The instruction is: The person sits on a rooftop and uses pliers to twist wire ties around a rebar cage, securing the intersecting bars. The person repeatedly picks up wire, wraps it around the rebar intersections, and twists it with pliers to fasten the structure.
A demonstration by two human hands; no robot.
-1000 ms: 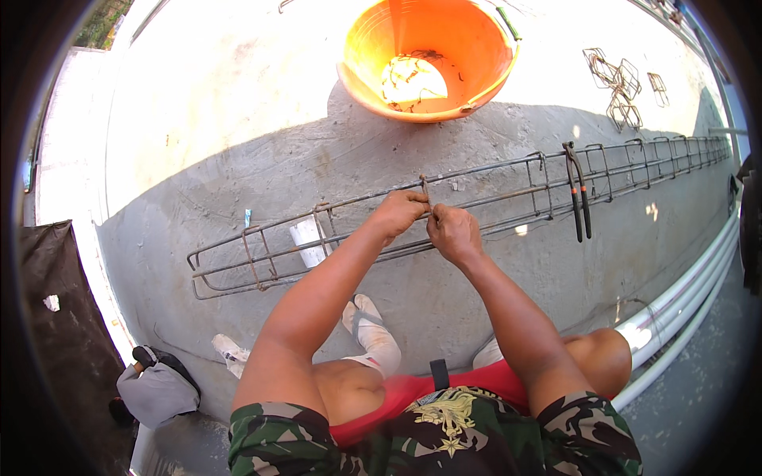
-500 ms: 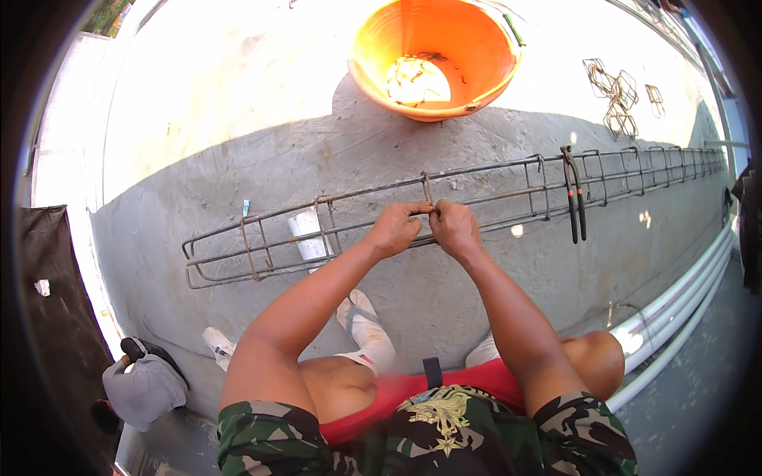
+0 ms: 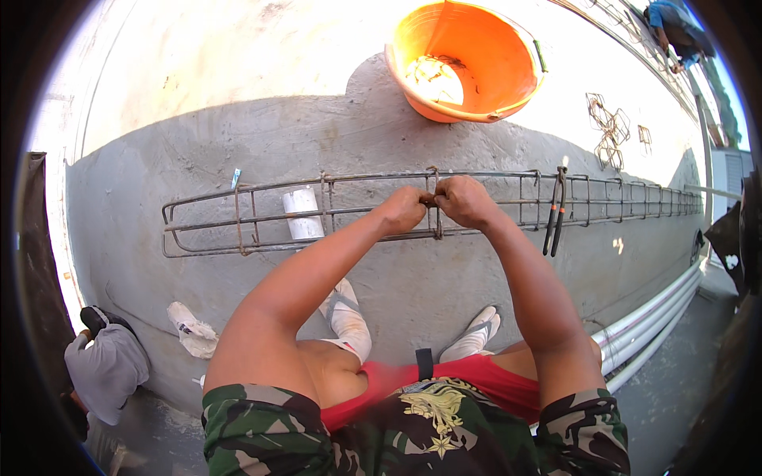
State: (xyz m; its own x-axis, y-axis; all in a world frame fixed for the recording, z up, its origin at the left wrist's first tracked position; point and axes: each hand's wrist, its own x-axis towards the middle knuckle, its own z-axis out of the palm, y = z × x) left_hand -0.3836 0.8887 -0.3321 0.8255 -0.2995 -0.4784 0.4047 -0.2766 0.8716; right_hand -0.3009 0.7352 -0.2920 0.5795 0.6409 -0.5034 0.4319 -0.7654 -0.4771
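A long rebar cage (image 3: 492, 174) lies across the concrete floor in front of me. My left hand (image 3: 405, 210) is closed in a pinch at one of its stirrups, right on the bars. Beside it, knuckles up, my right hand (image 3: 464, 202) is closed too, and the two nearly touch. Whatever their fingertips grip is too small and covered to make out. Pincers (image 3: 559, 226) with dark handles marked in orange hang over the cage to the right of my hands. A short white pipe piece (image 3: 302, 213) sits under the bars on the left.
Beyond the cage stands an orange bucket (image 3: 508, 71). Loose bent stirrups (image 3: 609, 127) lie at the far right, long white pipes (image 3: 659, 317) at the near right. A person in blue (image 3: 675, 28) is at the top right. A white rag (image 3: 193, 329) and a grey-clothed shape (image 3: 107, 369) are lower left.
My view has shifted, so the cage appears more level. The person in blue and more of my right foot have come into sight. Both hands stay closed together at the same stirrup.
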